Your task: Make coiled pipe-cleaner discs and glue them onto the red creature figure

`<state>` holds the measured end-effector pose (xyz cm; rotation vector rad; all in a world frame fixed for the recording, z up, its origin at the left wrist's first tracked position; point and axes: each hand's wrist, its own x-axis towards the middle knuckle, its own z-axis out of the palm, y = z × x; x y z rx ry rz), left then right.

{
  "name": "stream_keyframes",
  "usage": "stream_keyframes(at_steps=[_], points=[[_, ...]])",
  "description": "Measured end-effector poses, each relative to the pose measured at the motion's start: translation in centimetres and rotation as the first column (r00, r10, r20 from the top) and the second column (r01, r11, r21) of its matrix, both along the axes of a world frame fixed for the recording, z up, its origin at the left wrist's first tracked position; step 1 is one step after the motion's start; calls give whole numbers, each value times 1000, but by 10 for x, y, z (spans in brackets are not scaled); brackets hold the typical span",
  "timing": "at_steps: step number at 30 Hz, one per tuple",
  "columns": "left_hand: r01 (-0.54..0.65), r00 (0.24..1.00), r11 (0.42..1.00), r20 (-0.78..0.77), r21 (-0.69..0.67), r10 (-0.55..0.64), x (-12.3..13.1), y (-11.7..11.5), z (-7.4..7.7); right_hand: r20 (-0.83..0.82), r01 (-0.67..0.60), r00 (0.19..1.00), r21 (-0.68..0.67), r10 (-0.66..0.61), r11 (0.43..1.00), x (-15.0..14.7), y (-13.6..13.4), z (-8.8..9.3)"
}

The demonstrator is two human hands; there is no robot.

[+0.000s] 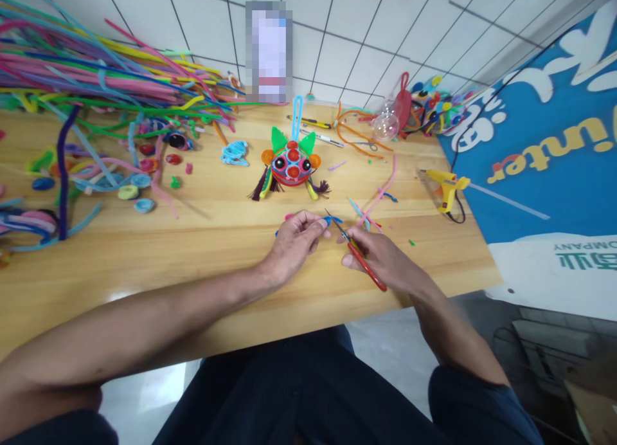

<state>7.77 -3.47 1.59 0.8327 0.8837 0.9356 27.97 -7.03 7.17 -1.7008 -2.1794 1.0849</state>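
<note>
In the head view, a worker's left hand (296, 242) pinched a small blue piece (329, 220) between thumb and fingertips above the wooden table (207, 252), about midway between its front and back edges, while the right hand (383, 255) gripped red-handled scissors (369, 271). The blue piece poked out from the left fingertips toward the right edge, its long axis roughly in line with the back edge; the left hand was nearer, having hold of it. The scissors slanted across that line, handles toward the front edge and tips toward the back left corner, with the blades right at the piece; whether they touched it could not be told. Nearer the back edge sat 1 decorated head figure (294, 172) with 2 green ears, and by the right edge lay a yellow glue gun (446, 186). Beyond that edge, a blue board (535, 194) carried orange letters, upside down, that appeared to read "inter", the letter ahead of them partly cut off. On a white panel (525, 278) below, inverted green letters showed "OMPANY"; the larger green characters beside them could not be read surely.
</note>
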Motion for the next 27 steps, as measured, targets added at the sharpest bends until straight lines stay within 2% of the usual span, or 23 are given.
stream_keyframes(at_steps=[13, 27], points=[[66, 998, 998, -4, 19, -66, 1, 0, 5, -31, -37, 999, 46, 38, 998, -2, 6, -5], [93, 995, 995, 18, 28, -94, 0, -1, 8, -105, 32, 994, -5, -33, 999, -1, 3, -1]])
